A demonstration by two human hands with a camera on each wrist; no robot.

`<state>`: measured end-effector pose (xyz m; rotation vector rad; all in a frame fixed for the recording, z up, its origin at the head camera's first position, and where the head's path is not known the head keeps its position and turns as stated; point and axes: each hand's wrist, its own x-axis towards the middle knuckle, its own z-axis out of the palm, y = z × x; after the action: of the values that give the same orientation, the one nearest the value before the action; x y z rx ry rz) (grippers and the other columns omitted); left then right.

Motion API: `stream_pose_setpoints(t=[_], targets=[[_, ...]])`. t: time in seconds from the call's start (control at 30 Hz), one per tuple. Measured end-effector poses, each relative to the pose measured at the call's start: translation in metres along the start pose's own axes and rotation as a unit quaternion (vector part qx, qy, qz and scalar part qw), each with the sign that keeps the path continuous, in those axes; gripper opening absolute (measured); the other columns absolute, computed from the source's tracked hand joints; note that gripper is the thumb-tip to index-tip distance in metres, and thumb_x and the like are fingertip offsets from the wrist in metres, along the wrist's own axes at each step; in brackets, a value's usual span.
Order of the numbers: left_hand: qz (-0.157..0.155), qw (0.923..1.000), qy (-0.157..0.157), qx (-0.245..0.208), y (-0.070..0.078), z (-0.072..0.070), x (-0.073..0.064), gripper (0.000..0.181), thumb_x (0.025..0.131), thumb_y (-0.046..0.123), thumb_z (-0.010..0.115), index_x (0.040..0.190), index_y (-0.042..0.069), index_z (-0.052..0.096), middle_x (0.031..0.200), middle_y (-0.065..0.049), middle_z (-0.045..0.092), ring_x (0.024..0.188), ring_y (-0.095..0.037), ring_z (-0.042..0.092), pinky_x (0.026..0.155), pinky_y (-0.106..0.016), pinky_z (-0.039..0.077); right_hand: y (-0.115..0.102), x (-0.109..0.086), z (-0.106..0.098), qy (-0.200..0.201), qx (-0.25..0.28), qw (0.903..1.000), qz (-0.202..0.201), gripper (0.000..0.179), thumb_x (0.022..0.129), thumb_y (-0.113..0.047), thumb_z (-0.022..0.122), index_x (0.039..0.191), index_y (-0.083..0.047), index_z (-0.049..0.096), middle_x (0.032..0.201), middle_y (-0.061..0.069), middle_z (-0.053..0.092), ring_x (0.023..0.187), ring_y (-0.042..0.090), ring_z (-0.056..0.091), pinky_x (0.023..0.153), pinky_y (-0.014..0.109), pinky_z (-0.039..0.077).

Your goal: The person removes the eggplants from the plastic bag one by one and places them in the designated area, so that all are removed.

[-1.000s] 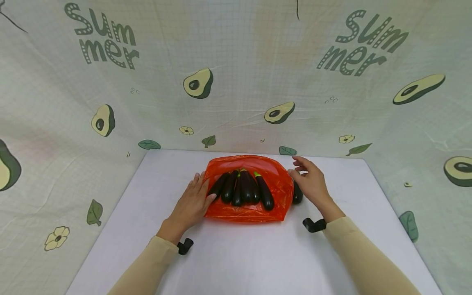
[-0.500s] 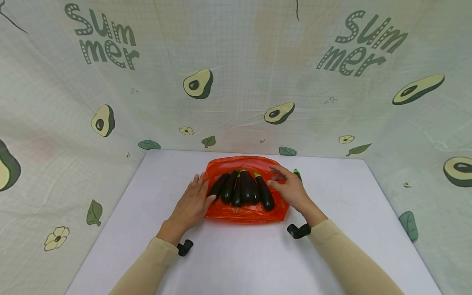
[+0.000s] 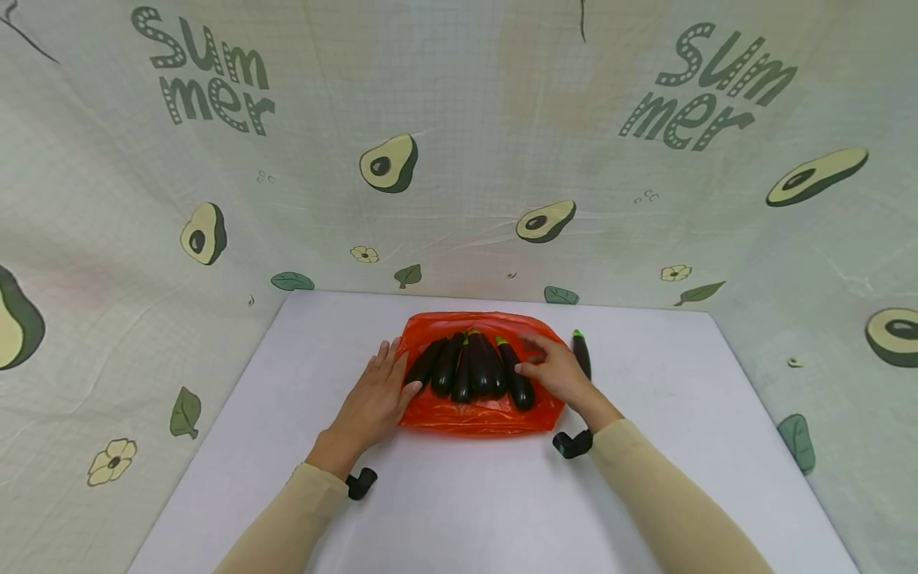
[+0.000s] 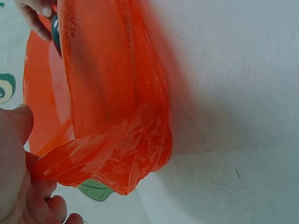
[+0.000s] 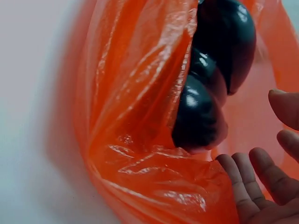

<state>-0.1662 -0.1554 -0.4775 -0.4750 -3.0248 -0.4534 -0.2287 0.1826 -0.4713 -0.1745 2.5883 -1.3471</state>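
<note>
A red plastic bag (image 3: 466, 422) lies on the white table with its mouth spread, and several eggplants (image 3: 446, 367) rest side by side inside. My left hand (image 3: 376, 391) lies along the bag's left edge, fingers extended, the thumb over the rim. In the left wrist view, crumpled red plastic (image 4: 112, 154) meets those fingers. My right hand (image 3: 562, 371) is over the bag's right side, its fingertips close to the rightmost eggplant (image 3: 518, 381). The right wrist view has its fingers (image 5: 268, 168) spread inside the bag near the dark eggplants (image 5: 198, 112), gripping none.
One more eggplant (image 3: 582, 355) lies outside the bag on the right, partly behind my right hand. The white table (image 3: 459, 502) ends at a cloth backdrop (image 3: 459, 104) printed with avocados. Black wrist cameras (image 3: 574, 444) sit on both wrists.
My right hand has moved left from beside the eggplant outside the bag to the rightmost eggplant within it. The bag's far rim has dropped slightly. My left hand stays put.
</note>
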Motion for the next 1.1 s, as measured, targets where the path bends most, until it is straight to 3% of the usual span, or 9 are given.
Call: stream_pose_setpoints(t=[0.47,0.7,1.1], targets=[[-0.006,0.9999,-0.007,-0.007,0.001,0.001,0.000,0.073,0.110,0.041,0.054,0.163,-0.004,0.031,0.175,-0.019,0.020,0.163,-0.040,0.013,0.130,-0.058,0.022,0.010,0.014,0.010,-0.012,-0.049,0.9986,0.014,0.063,0.097,-0.021,0.075,0.155,-0.010,0.051,0.148,0.019,0.059,0.122,0.037,0.062,0.103,0.051,0.059],[-0.008,0.9999,-0.012,0.003,0.002,0.001,0.001,0.075,0.111,0.044,0.050,0.164,-0.003,0.028,0.176,-0.019,0.018,0.163,-0.041,0.013,0.130,-0.058,0.023,0.009,0.014,0.013,-0.016,-0.047,0.9983,0.031,0.066,0.095,-0.019,0.076,0.156,-0.010,0.050,0.144,0.019,0.062,0.124,0.037,0.061,0.106,0.054,0.056],[-0.005,1.0000,-0.005,-0.006,0.001,0.003,-0.001,0.074,0.110,0.043,0.052,0.164,-0.003,0.030,0.175,-0.019,0.019,0.163,-0.040,0.014,0.130,-0.057,0.021,0.009,0.020,0.018,-0.047,-0.022,0.9968,0.060,0.073,0.094,-0.022,0.079,0.157,-0.007,0.046,0.132,0.021,0.067,0.114,0.035,0.066,0.102,0.054,0.059]])
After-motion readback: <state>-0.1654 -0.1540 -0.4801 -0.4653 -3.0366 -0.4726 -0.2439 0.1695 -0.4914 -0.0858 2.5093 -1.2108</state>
